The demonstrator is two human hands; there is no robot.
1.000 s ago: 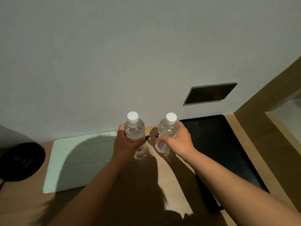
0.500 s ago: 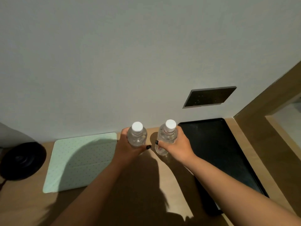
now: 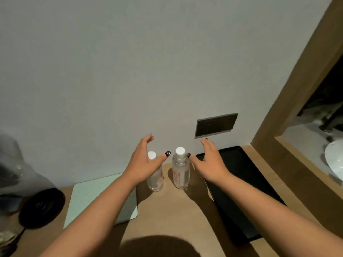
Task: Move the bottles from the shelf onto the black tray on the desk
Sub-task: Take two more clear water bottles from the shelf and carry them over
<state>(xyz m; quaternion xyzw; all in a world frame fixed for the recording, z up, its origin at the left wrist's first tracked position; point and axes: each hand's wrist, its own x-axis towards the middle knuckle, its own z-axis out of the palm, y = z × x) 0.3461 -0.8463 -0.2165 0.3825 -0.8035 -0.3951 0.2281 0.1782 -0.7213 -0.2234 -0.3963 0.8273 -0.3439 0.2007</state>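
Two upright bottles [image 3: 179, 169] stand on the counter [image 3: 172, 210] between my hands, close against the far wall [image 3: 130, 71]. To their right the black tray [image 3: 239, 182] lies flat; a wooden frame [image 3: 289, 101] blocks beyond it.

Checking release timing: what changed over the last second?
Both hands let go: the left hand and right hand now open beside the two bottles, which stand on the desk. Unchanged: black tray still holds no bottle.
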